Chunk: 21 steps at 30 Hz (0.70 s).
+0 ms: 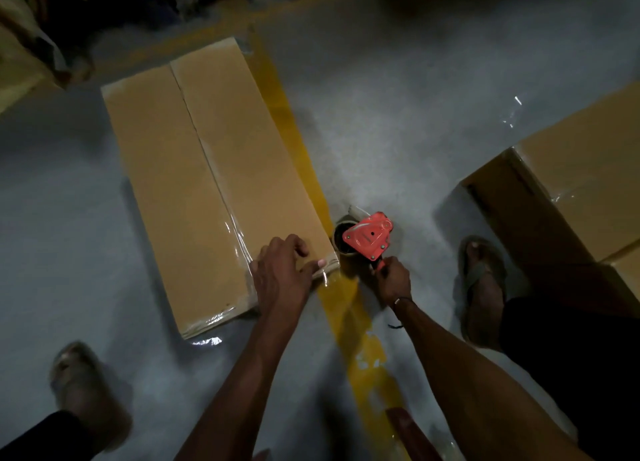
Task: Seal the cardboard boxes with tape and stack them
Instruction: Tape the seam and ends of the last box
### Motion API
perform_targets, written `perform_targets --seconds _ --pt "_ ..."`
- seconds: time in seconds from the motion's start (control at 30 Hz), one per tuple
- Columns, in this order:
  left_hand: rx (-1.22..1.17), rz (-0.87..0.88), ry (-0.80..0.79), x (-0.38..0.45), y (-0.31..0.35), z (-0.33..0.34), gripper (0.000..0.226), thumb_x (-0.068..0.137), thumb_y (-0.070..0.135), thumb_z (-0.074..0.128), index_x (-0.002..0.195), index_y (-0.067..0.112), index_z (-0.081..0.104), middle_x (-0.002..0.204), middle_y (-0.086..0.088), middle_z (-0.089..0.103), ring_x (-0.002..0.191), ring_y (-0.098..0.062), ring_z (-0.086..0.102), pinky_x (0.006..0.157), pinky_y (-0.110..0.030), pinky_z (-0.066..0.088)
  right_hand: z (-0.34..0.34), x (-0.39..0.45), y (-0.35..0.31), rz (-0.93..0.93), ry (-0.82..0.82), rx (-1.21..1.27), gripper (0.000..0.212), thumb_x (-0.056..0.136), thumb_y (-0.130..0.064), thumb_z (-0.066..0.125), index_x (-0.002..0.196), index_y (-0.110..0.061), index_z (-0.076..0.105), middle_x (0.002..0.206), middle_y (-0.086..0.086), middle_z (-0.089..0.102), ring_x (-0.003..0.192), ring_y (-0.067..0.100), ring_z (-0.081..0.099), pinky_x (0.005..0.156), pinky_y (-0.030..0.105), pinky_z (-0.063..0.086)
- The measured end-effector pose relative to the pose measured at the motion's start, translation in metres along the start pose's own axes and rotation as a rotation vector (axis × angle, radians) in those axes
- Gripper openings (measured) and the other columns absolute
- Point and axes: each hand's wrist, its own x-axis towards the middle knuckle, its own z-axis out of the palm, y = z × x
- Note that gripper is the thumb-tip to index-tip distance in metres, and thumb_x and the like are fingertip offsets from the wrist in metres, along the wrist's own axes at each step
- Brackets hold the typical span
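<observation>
A long brown cardboard box (pixel 194 169) lies flat on the grey floor, its two top flaps meeting along a centre seam with clear tape shining at the near end. My left hand (pixel 282 270) rests on the box's near right corner, fingers spread and pressing the tape down over the edge. My right hand (pixel 393 278) grips the handle of a red tape dispenser (pixel 369 237), held just off the box's near right corner above the floor.
A yellow painted line (pixel 294 141) runs along the floor beside the box. Taped cardboard boxes (pixel 581 190) stand at the right. More cardboard (pixel 20 44) sits at the top left. My sandalled feet (pixel 483 287) stand at either side.
</observation>
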Motion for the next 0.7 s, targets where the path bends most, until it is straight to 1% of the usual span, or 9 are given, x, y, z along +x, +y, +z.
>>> perform_targets --seconds 0.1,0.17,0.23,0.3,0.33,0.4,0.5,0.6,0.7 --pt "-0.009 -0.016 -0.009 0.002 0.001 0.001 0.03 0.075 0.045 0.083 0.087 0.032 0.059 0.088 0.013 0.053 0.093 -0.017 0.052 0.077 -0.035 0.026 -0.003 -0.002 0.002 0.039 -0.048 0.023 0.023 0.092 -0.018 0.069 0.111 -0.008 0.061 0.103 0.014 0.07 0.099 0.034 0.065 0.074 0.029 0.04" --pt "-0.019 -0.027 -0.006 0.003 0.001 0.002 0.031 0.074 0.045 0.084 0.086 0.032 0.059 0.086 0.013 0.053 0.092 -0.017 0.052 0.076 -0.036 0.026 -0.012 -0.008 -0.006 0.079 -0.029 0.103 0.037 0.09 -0.025 0.072 0.119 -0.008 0.06 0.109 0.012 0.069 0.103 0.031 0.065 0.078 0.03 0.046" --pt "-0.028 -0.029 -0.006 0.003 0.002 0.002 0.031 0.073 0.045 0.085 0.085 0.032 0.059 0.086 0.013 0.053 0.092 -0.017 0.052 0.078 -0.037 0.029 -0.025 -0.02 -0.018 0.085 0.121 0.255 0.042 0.088 -0.031 0.074 0.121 -0.01 0.059 0.114 0.011 0.066 0.104 0.028 0.064 0.083 0.034 0.052" --pt "-0.041 -0.044 -0.003 0.003 0.002 0.001 0.032 0.072 0.046 0.085 0.085 0.032 0.059 0.085 0.013 0.054 0.092 -0.016 0.052 0.079 -0.038 0.031 -0.032 -0.031 -0.034 0.1 0.233 0.375 0.033 0.09 -0.035 0.072 0.112 -0.013 0.061 0.108 0.007 0.066 0.098 0.024 0.064 0.077 0.029 0.048" --pt "-0.048 -0.047 -0.001 0.003 0.003 0.001 0.033 0.072 0.047 0.085 0.084 0.031 0.059 0.085 0.013 0.054 0.092 -0.016 0.052 0.079 -0.038 0.031 -0.034 -0.037 -0.042 0.118 0.205 0.45 0.032 0.09 -0.042 0.072 0.107 -0.016 0.063 0.102 0.004 0.067 0.092 0.021 0.065 0.073 0.028 0.047" --pt "-0.05 -0.054 -0.003 0.003 0.004 0.001 0.034 0.071 0.048 0.086 0.083 0.031 0.059 0.084 0.013 0.054 0.092 -0.016 0.053 0.078 -0.037 0.029 -0.032 -0.049 -0.063 0.182 -0.009 0.72 0.043 0.085 -0.061 0.071 0.102 -0.021 0.069 0.094 0.002 0.069 0.079 0.017 0.065 0.068 0.028 0.048" --pt "-0.047 -0.072 -0.008 0.005 0.004 -0.002 0.034 0.069 0.049 0.087 0.081 0.031 0.06 0.082 0.013 0.056 0.092 -0.017 0.056 0.076 -0.036 0.027 -0.031 -0.076 -0.104 0.24 -0.352 0.95 0.043 0.093 -0.057 0.062 0.115 -0.02 0.068 0.101 0.005 0.073 0.087 0.018 0.068 0.073 0.034 0.053" --pt "-0.03 -0.071 -0.015 0.006 0.002 -0.001 0.036 0.068 0.05 0.086 0.082 0.029 0.061 0.083 0.012 0.057 0.091 -0.016 0.056 0.076 -0.036 0.026 -0.022 -0.092 -0.126 0.195 -0.415 1.042 0.026 0.1 -0.043 0.061 0.112 -0.021 0.065 0.102 0.001 0.072 0.091 0.014 0.068 0.076 0.03 0.054" --pt "-0.013 -0.074 -0.021 0.008 0.001 -0.001 0.037 0.068 0.052 0.086 0.082 0.028 0.061 0.081 0.013 0.057 0.089 -0.014 0.055 0.075 -0.036 0.026 -0.012 -0.093 -0.125 0.2 -0.399 1.135 0.035 0.101 -0.034 0.062 0.127 -0.011 0.063 0.112 0.008 0.07 0.102 0.022 0.066 0.081 0.031 0.056"
